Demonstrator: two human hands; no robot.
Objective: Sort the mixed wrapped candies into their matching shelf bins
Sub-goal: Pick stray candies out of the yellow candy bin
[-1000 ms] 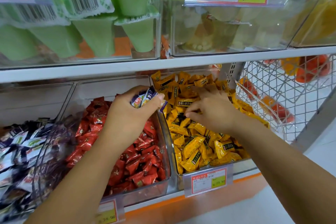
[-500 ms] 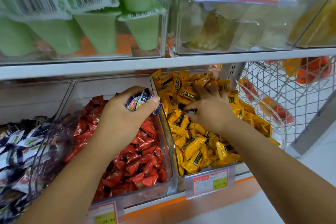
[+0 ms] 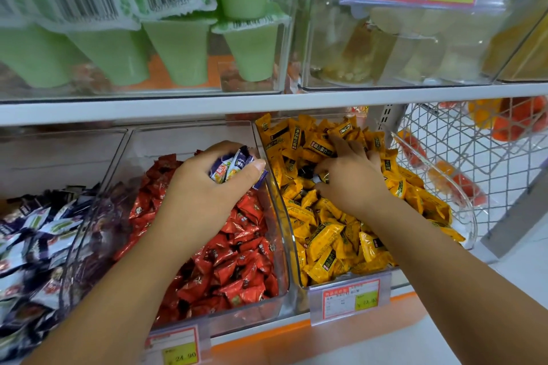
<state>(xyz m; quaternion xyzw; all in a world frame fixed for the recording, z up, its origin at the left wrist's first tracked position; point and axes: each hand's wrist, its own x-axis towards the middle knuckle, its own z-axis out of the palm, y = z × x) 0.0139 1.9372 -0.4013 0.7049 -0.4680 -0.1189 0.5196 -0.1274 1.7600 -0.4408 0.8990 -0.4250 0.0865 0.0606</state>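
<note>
Head view: on the lower shelf stand three clear bins. The left bin (image 3: 59, 151) holds purple-and-white candies (image 3: 35, 234), the middle bin (image 3: 189, 139) red candies (image 3: 237, 246), the right bin (image 3: 285, 216) yellow candies (image 3: 326, 234).

The left hand (image 3: 204, 187) hangs over the red pile, its fingers clamped round a small bunch of purple-and-white wrapped candies (image 3: 234, 169); how many I cannot tell.

The right hand (image 3: 353, 178) is dug into the yellow pile, fingers bent and half buried; whether it holds one I cannot tell.

Two price tags (image 3: 350, 296) front the lower shelf. A wire basket (image 3: 474, 157) stands to the right. Above sit green cups (image 3: 178, 50).
</note>
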